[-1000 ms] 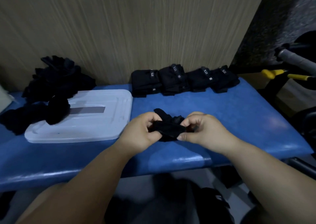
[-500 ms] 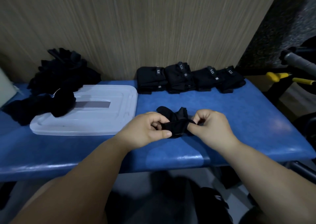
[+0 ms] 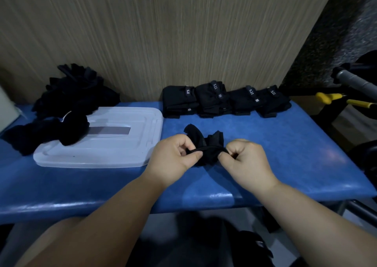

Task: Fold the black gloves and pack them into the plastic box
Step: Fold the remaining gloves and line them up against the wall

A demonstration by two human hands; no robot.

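Blue padded bench top (image 3: 285,144) fills the middle of the frame, shiny along its near edge, set against a beige wood-grain wall panel (image 3: 163,32) across the top. Dark speckled wall at upper right, with a grey bar (image 3: 355,81) and yellow handles (image 3: 328,97) at the right edge. Dim light, floor below the bench dark and unclear.

White translucent plastic lid (image 3: 114,138) lies flat at centre left on the bench, a grey strip on it. A loose pile of black gloves (image 3: 75,91) sits at upper left against the wall; another black bundle (image 3: 51,132) overlaps the lid's left edge. Row of four folded black gloves (image 3: 224,100) at upper centre along the wall, touching side by side, small white logo tabs on top.

Glove in work (image 3: 206,146) is at frame centre, crumpled, black, matte, partly resting on the bench, two lobes sticking up behind the hands. Left hand (image 3: 173,158) pinches its near hem between thumb and curled fingers; right hand (image 3: 246,162) pinches the other end likewise, hem stretched taut between them. Box itself not identifiable.
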